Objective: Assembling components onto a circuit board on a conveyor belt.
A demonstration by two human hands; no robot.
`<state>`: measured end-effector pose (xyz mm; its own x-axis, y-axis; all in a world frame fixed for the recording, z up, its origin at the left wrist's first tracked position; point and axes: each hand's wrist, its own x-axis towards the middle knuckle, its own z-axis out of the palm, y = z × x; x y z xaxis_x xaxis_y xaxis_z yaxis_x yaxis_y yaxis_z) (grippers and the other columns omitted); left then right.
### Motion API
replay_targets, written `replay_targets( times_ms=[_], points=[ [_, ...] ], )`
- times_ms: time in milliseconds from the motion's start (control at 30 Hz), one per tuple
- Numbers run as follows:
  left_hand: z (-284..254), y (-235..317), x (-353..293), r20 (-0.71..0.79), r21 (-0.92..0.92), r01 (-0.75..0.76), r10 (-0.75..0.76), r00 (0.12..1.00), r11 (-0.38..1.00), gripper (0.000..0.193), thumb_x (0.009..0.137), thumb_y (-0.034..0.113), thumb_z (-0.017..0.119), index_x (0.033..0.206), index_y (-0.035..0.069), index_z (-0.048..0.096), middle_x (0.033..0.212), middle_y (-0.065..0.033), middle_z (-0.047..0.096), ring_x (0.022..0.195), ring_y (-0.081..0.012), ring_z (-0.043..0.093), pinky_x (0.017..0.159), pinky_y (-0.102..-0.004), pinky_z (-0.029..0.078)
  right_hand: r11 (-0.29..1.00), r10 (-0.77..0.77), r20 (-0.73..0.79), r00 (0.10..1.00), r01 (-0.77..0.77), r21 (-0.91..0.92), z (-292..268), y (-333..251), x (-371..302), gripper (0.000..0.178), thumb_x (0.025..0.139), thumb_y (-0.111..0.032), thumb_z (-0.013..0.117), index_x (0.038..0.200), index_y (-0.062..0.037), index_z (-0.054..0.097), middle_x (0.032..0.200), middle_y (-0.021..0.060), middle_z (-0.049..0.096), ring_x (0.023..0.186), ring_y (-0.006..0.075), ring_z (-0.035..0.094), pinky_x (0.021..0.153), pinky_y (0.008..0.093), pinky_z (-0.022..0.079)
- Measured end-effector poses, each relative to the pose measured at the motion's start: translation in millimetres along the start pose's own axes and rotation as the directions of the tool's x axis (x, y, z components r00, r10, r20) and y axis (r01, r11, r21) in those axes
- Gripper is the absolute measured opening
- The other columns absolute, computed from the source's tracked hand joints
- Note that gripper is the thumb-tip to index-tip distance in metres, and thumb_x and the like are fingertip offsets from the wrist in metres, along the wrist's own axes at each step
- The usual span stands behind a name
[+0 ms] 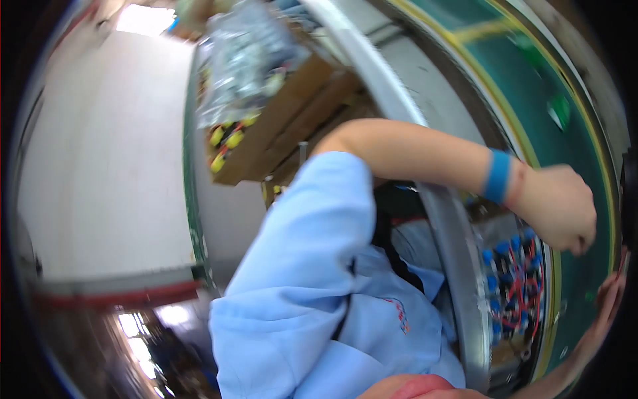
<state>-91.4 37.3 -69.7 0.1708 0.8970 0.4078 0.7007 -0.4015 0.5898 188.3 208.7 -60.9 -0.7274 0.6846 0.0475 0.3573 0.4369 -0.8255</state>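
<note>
My left arm, in a light blue short sleeve (286, 266) and with a blue band (497, 176) at the wrist, reaches across to the right. The left hand (557, 206) is over the green work surface (581, 146), its fingers curled in and turned away, so whatever they hold is hidden. Close to the right rim, my right hand (610, 296) shows only in part, its fingers blurred and cut off. Small green pieces (558, 113) lie on the green surface beyond the left hand.
Beside the grey metal rail (458, 266) sits a group of blue-capped parts with red wires (515, 286). An open cardboard box (286, 113) holds yellow and black parts (226, 139) beneath a clear plastic bag (246, 56). A large white panel (113, 153) stands at the left.
</note>
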Motion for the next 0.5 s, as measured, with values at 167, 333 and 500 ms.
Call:
replay_targets(
  times_ms=[167,333,500],
  points=[
    [-11,15,-1,-0.203,-0.37,0.152,-0.239,0.949,0.917,0.034,0.069,0.036,0.077,0.083,0.006,0.073,0.068,-0.0098,0.068,0.064,-0.0261,0.067,0.06,-0.0342,0.053,0.984,-0.174,0.19,0.966,0.175,0.012,56,-45,26,0.017,0.102,-0.016,0.045,0.104,-0.0019,0.054,0.09,-0.0002,0.047,0.081,0.0079,0.042,0.074,0.0218,0.035],
    [-24,21,-14,-0.342,-0.375,0.137,-0.274,0.899,0.917,0.026,0.068,0.028,0.076,0.072,0.002,0.07,0.062,-0.0124,0.064,0.059,-0.0276,0.065,0.057,-0.0346,0.052,0.957,-0.276,0.134,0.952,0.285,-0.05,75,-88,31,0.015,0.102,-0.015,0.047,0.096,-0.0019,0.051,0.087,0.0003,0.047,0.08,0.0082,0.043,0.075,0.0207,0.035],
    [-37,29,-16,-0.276,-0.435,0.157,-0.297,0.914,0.887,0.019,0.07,0.02,0.072,0.071,0.001,0.068,0.062,-0.0143,0.064,0.06,-0.0289,0.065,0.058,-0.0361,0.052,0.966,-0.258,0.026,0.966,0.257,0.035,67,-83,36,0.018,0.103,-0.017,0.044,0.1,-0.0035,0.054,0.092,0.0015,0.051,0.081,0.0083,0.045,0.076,0.0203,0.036]
  ],
)
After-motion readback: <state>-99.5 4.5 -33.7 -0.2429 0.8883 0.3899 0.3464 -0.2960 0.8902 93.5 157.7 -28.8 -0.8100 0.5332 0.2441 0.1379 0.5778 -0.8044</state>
